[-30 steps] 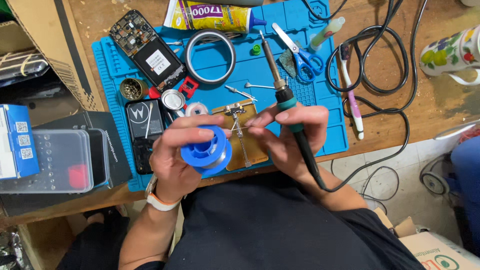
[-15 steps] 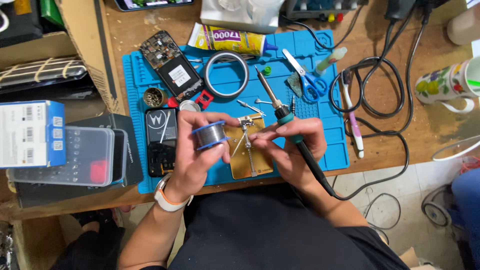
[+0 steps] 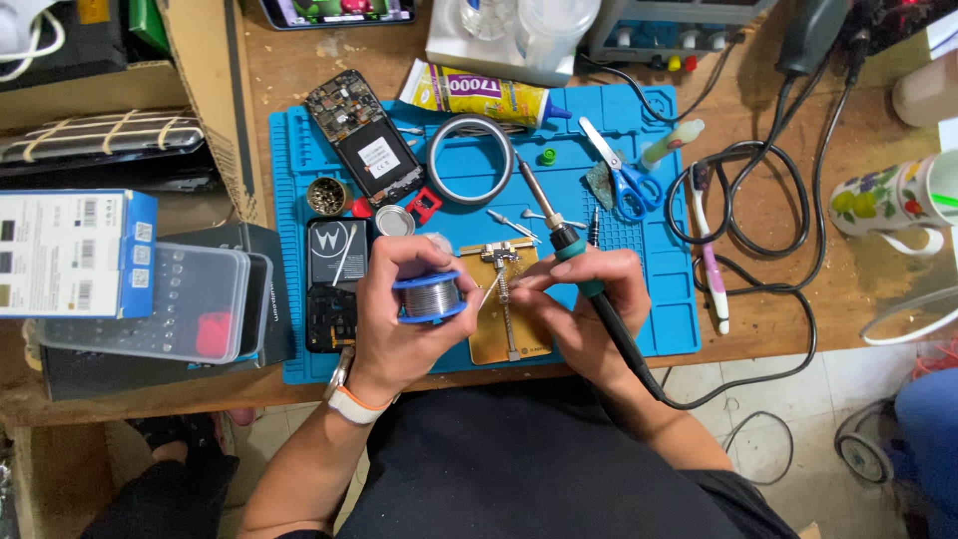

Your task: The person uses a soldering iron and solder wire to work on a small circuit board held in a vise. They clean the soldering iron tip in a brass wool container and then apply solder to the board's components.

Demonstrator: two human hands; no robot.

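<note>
Head view, looking down onto a cluttered wooden bench with a blue work mat across its middle. Left hand curled round a blue spool of solder wire, fingers wrapped over the top flange and thumb under, spool lifted just above the mat's near edge. Right hand closed round the green-collared grip of a soldering iron, iron slanting up and away toward the far side, its black cord trailing off to the right; thumb and forefinger of the same hand pinching the loose end of a thin strand of solder drawn from the spool. Under both hands, a brass-coloured board holder with a metal clamp bar across it; whether any board is clamped there, cannot tell. Left of the spool, a dark opened phone; farther away, another stripped phone body, a roll of tape, a yellow glue tube, blue-handled scissors and tweezers. Off the mat to the left, a clear plastic parts case. By appearance, wire only being pulled free and iron tip well clear of any joint: soldering itself apparently not yet begun.
</note>
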